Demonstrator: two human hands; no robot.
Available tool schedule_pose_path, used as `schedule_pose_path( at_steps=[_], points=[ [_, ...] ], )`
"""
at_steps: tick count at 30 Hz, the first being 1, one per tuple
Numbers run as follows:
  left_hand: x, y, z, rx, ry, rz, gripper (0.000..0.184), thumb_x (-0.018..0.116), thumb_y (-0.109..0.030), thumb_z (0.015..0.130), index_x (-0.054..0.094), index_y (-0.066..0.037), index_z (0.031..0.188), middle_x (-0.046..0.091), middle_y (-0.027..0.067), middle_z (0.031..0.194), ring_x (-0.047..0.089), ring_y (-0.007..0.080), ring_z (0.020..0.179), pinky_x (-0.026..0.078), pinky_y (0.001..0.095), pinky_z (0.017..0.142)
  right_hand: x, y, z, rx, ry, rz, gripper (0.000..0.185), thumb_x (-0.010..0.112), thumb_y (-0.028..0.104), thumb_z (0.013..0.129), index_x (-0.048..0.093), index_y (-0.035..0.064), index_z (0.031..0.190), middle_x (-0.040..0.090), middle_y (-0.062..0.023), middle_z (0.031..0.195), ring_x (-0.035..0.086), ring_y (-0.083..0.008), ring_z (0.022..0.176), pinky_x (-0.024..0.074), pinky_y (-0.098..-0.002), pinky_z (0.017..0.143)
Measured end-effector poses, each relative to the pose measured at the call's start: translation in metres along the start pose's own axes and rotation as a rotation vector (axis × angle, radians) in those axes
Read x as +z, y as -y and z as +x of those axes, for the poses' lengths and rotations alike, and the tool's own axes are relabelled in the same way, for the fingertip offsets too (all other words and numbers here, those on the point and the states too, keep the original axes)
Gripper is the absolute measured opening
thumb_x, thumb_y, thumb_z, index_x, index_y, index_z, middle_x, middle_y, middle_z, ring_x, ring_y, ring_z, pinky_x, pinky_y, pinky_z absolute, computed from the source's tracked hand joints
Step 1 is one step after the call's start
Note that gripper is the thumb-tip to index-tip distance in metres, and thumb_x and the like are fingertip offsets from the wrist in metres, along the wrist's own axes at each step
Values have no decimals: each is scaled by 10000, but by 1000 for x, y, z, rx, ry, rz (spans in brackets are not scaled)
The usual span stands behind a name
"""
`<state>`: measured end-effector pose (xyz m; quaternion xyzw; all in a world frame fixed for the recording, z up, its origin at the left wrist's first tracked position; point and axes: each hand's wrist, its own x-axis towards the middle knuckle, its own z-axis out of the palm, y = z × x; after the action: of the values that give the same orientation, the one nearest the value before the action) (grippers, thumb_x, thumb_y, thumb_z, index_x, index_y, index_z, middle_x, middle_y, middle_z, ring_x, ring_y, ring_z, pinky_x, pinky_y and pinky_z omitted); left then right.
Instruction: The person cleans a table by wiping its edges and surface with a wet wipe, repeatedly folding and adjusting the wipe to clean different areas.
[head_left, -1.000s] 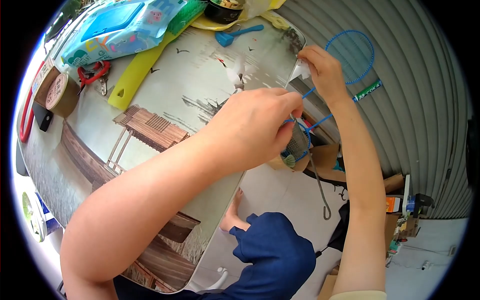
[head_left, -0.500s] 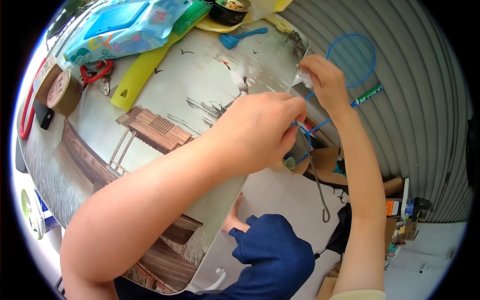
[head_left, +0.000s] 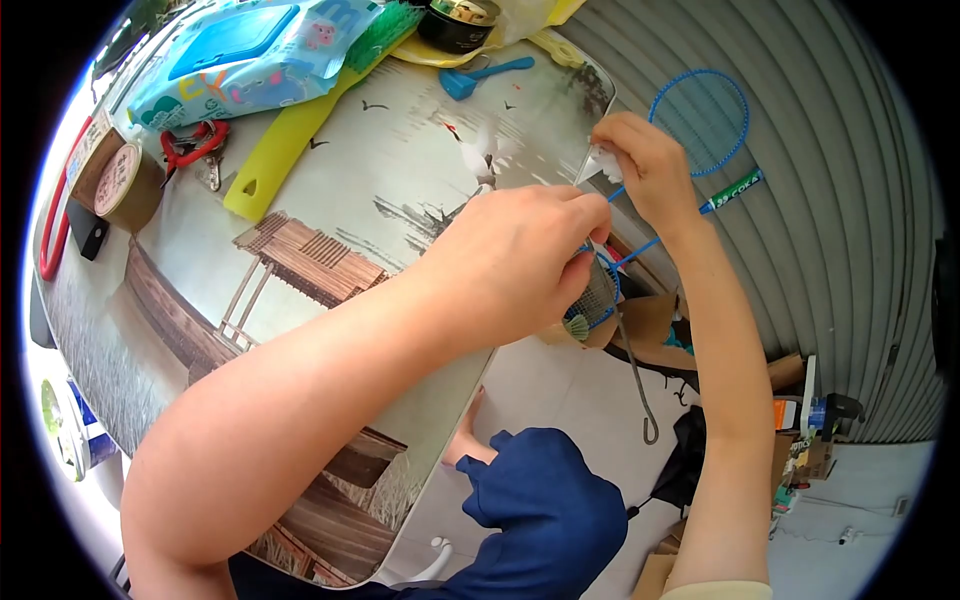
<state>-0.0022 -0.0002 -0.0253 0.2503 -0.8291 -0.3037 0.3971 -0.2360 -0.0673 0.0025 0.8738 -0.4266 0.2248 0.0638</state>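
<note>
My left hand (head_left: 525, 260) is closed over the table's right edge, fingertips pinched around a thin metal rod with a looped end (head_left: 634, 375). The rod's loop hangs down past the edge, and its gripped part is hidden by my fingers. Above and to the right, my right hand (head_left: 650, 175) pinches a crumpled white tissue (head_left: 606, 164) between thumb and fingers. Whether the rod reaches up into the tissue I cannot tell. Behind my hands are blue badminton rackets (head_left: 701, 121), one with a green grip label.
On the table (head_left: 330, 190) lie a wipes pack (head_left: 235, 60), a yellow-green brush (head_left: 270, 165), a blue scoop (head_left: 485, 76), red-handled clippers (head_left: 194, 147) and a tape roll (head_left: 127, 187). A grey shutter (head_left: 840, 220) stands right, with boxes (head_left: 655, 325) below.
My right hand has shifted slightly left, and a bit more of the white tissue shows under its fingers. My left hand stays almost still on the rod.
</note>
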Motion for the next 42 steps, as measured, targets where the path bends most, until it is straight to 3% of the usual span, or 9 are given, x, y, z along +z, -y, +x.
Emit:
schedule_pose_path(
  at_steps=[2, 9, 16, 24, 29, 35, 38, 42],
  points=[
    [-1, 0, 0, -2, -2, -4, 178, 638, -33, 823, 593, -23, 995, 660, 129, 909, 669, 297, 868, 539, 386, 749, -2, 6, -3, -26, 30, 30, 202, 589, -107, 807, 647, 12, 959, 663, -102, 962, 667, -291, 871, 542, -339, 756],
    [-2, -3, 0, -19, 23, 6, 184, 639, -34, 817, 592, -28, 995, 659, 127, 920, 667, 291, 889, 538, 386, 753, 15, -36, 4, -163, -119, -165, 230, 617, -55, 762, 667, 47, 962, 683, -95, 1011, 666, -317, 915, 556, -388, 763],
    [-4, -4, 1, -21, 29, 2, 190, 643, -35, 811, 585, -32, 991, 657, 123, 919, 666, 294, 871, 537, 385, 745, 22, -87, 26, -24, -88, -281, 203, 567, -5, 812, 669, 77, 968, 665, -74, 978, 656, -313, 924, 553, -387, 750],
    [-2, -3, 0, -3, 19, 6, 189, 646, -38, 815, 585, -33, 993, 655, 122, 917, 669, 289, 873, 538, 384, 739, 9, -67, 25, 79, -6, -127, 159, 557, 11, 867, 649, 52, 990, 657, -110, 976, 646, -336, 913, 527, -380, 747],
    [-3, -3, 0, -10, 25, 4, 185, 647, -41, 822, 585, -34, 995, 656, 121, 921, 671, 285, 876, 539, 382, 738, -1, -32, 19, 59, 102, 36, 181, 584, -72, 843, 622, 20, 995, 636, -126, 938, 640, -328, 860, 521, -362, 758],
    [-3, -3, 0, -10, 29, 16, 182, 647, -43, 823, 586, -33, 994, 656, 121, 919, 672, 283, 876, 540, 380, 737, -1, -26, 12, -147, 44, -114, 234, 606, -87, 779, 636, 28, 981, 652, -115, 976, 649, -326, 885, 528, -377, 753],
    [-4, -2, 0, -15, 34, 14, 184, 646, -45, 823, 589, -34, 997, 656, 121, 921, 672, 284, 873, 539, 379, 737, 11, -53, 15, -172, -70, -247, 231, 605, -23, 781, 647, 69, 989, 660, -74, 983, 651, -314, 931, 550, -403, 750],
    [-4, -3, 0, -9, 27, 7, 191, 645, -46, 822, 592, -35, 1005, 656, 124, 923, 671, 287, 878, 537, 381, 740, 18, -79, 25, -94, -44, -273, 216, 598, -4, 796, 653, 69, 991, 652, -77, 977, 644, -317, 939, 549, -404, 761]
  ],
)
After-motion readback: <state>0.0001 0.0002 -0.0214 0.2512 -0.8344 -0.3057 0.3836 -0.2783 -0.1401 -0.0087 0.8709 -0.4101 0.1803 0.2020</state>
